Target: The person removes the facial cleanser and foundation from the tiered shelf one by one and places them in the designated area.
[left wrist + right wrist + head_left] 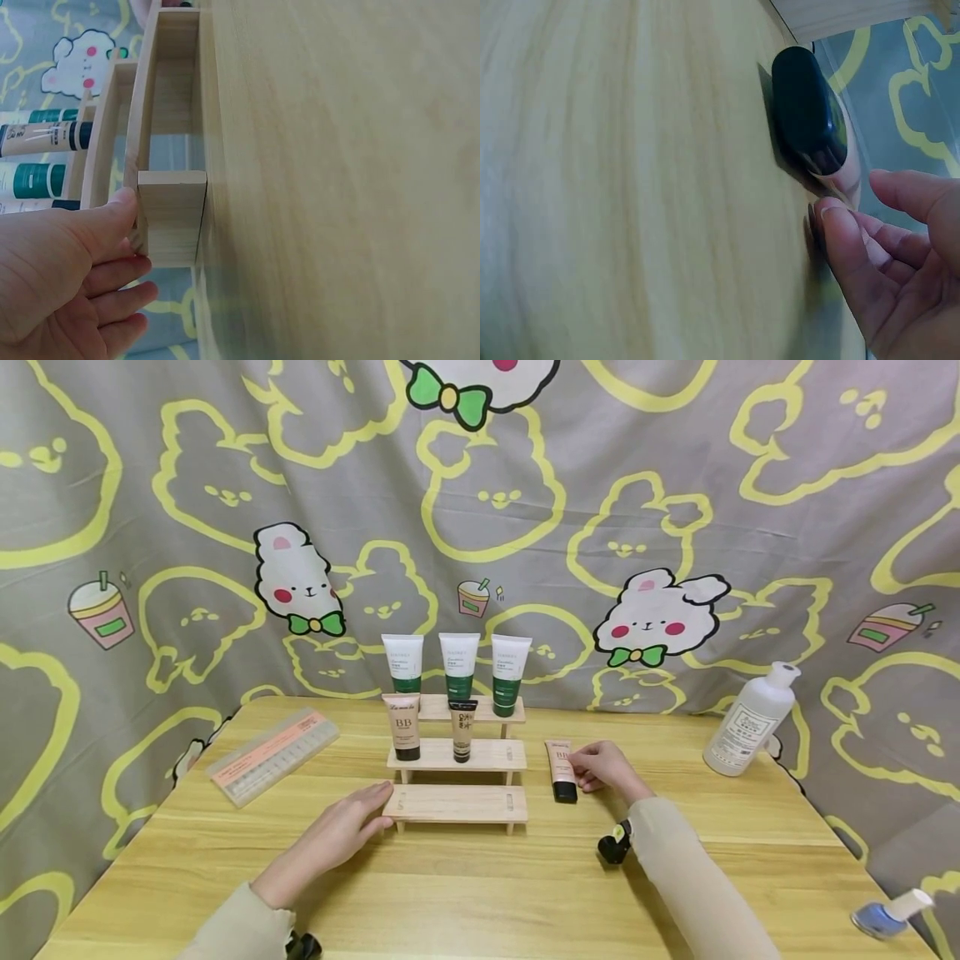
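Observation:
A three-tier wooden display stand stands mid-table. My left hand holds the left end of its lowest step, thumb and index finger at the board's corner in the left wrist view. To the right of the stand, a BB cream tube with a black cap lies on the table. My right hand is at this tube's right edge; in the right wrist view the thumb stands apart from the fingertips, which reach down beside the tube. On the middle step are another BB cream tube and a smaller black-and-beige tube.
Several white-and-green tubes stand on the top step. A flat orange-labelled box lies on the left. At the right are a white pump bottle and a blue nail polish bottle. A patterned curtain hangs behind the table.

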Available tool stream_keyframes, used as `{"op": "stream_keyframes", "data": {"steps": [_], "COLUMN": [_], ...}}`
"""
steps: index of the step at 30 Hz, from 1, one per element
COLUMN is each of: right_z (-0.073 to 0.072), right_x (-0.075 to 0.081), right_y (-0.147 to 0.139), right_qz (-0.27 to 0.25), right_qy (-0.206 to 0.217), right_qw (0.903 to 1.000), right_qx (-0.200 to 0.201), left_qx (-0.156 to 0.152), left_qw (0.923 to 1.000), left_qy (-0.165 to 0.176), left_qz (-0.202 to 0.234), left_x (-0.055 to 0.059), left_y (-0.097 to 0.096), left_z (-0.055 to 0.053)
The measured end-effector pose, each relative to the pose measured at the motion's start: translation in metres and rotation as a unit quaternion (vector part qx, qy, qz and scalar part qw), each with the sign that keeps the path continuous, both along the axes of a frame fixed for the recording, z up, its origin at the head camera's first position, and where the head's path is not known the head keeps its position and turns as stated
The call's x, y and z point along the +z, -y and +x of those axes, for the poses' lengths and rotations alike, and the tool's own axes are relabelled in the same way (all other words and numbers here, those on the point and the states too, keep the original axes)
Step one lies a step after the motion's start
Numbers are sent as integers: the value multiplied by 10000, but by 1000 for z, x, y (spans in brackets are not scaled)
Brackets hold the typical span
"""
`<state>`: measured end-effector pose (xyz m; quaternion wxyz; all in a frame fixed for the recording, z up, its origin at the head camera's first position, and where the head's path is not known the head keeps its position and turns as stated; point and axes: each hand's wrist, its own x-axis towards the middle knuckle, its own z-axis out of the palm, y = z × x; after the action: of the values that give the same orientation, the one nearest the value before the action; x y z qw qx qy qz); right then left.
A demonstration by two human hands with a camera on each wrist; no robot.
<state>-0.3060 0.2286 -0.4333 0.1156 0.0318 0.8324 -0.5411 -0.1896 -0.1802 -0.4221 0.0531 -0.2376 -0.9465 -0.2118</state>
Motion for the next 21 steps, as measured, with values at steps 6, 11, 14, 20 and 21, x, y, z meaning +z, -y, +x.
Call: {"op": "stream_keyframes", "data": {"steps": [6, 11, 14, 20, 21], "right_z": [2, 7, 11, 21, 23], "right_x": [15, 40, 58, 92, 97], "right_y": [-5, -4, 0, 20, 25], "right_qz": [-49, 24, -59, -220, -209], "right_qy": [-355, -947, -1342, -1864, -1916], "right_qw": [9993, 9955, 9906, 9801, 9789], "right_qx": [-101, 67, 271, 649, 683], "left_qx": [-17, -8, -8, 10, 15], "left_qw": [10000, 10000, 10000, 10000, 10000], "left_qy": [-11, -18, -16, -20, -13], "left_qz": [-11, -11, -10, 3, 7], "left_x": [1, 1, 1, 1, 1], "left_y": [0, 0, 0, 0, -1], "left_z": [-1, 0, 0, 0, 0]}}
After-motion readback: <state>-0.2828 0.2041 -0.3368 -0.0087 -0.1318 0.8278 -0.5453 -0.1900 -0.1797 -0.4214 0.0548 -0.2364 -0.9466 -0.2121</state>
